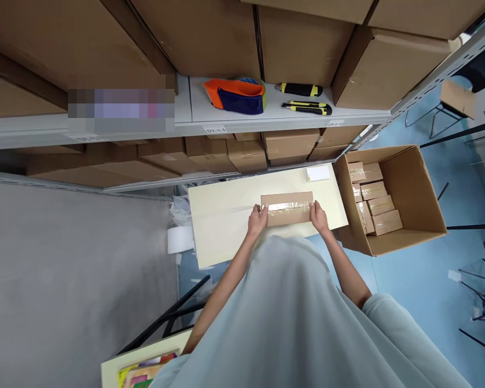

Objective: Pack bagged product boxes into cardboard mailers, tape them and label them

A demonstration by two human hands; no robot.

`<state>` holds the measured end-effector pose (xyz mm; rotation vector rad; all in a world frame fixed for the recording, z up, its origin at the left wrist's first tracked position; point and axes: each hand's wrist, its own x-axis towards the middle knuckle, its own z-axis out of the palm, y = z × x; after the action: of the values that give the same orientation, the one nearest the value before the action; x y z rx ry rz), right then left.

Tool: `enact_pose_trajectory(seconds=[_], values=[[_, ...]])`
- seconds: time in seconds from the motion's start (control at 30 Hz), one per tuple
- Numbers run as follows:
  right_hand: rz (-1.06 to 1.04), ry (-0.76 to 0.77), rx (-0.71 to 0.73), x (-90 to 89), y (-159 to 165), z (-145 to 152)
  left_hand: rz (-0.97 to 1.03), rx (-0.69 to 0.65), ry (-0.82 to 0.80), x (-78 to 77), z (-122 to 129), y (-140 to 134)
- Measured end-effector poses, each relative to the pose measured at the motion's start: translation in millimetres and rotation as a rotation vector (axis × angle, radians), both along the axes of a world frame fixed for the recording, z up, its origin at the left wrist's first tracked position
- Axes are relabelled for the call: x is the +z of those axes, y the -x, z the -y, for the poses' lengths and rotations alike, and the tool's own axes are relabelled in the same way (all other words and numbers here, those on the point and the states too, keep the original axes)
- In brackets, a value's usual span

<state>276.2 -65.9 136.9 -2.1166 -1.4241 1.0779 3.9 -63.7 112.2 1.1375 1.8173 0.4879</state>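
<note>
Taped box (pixel 288 216) lies across the front part of the cream tabletop (pixel 222 213) as I look on, the grip of the person's left hand (pixel 258 220) and right hand (pixel 318 216) grasping its two ends, with a big carton (pixel 422 210) holding other small boxes (pixel 380 205) just beside the tabletop's right end.

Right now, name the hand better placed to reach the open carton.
Probably the right hand: it holds the taped box by its end nearer the open carton; the left hand holds the far end.
</note>
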Motion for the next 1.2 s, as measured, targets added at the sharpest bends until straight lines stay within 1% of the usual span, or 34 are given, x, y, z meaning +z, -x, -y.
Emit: enact_pose_trajectory(seconds=[0.1,0.17,0.33,0.43,0.5,0.6,0.7,0.8,0.87,0.93,1.07,1.13,1.2], values=[[0.005,-0.027,0.091,-0.6,-9.2,-0.8,0.053,-0.053,-0.019,1.2,-0.1,3.8],[0.025,-0.032,0.127,0.0,-11.5,-2.4,0.038,-0.075,-0.023,2.9,-1.1,3.5],[0.018,-0.042,0.142,10.3,-11.7,-8.0,-0.049,-0.094,0.021,10.8,-3.7,-0.4],[0.024,-0.037,0.124,16.4,-9.2,-9.8,-0.065,-0.087,-0.002,16.1,-1.3,-0.6],[0.04,-0.04,0.131,16.7,-6.1,-10.5,-0.07,-0.084,-0.027,19.0,1.1,0.6],[0.042,-0.033,0.148,13.4,0.1,-9.9,-0.065,-0.072,-0.01,22.3,4.3,3.5],[-0.065,-0.036,0.114,13.1,5.6,-7.1,-0.009,-0.033,-0.026,25.1,8.9,8.8],[-0.255,-0.087,0.062,16.8,8.8,-4.8,0.038,0.01,-0.156,26.0,15.0,19.2],[-0.313,-0.132,0.036,17.0,9.7,-5.1,0.035,0.028,-0.22,23.3,19.1,28.4],[-0.326,-0.149,0.015,12.3,10.1,-6.4,0.041,0.04,-0.204,17.1,23.3,36.9],[-0.375,-0.066,-0.022,-8.4,10.4,-5.7,0.125,0.066,-0.083,-1.0,34.6,43.1],[-0.364,-0.027,-0.021,-17.0,9.8,-2.4,0.162,0.082,-0.067,-9.3,41.1,41.9],[-0.338,0.01,0.002,-20.2,7.8,0.9,0.192,0.08,-0.06,-15.8,45.7,41.0]])
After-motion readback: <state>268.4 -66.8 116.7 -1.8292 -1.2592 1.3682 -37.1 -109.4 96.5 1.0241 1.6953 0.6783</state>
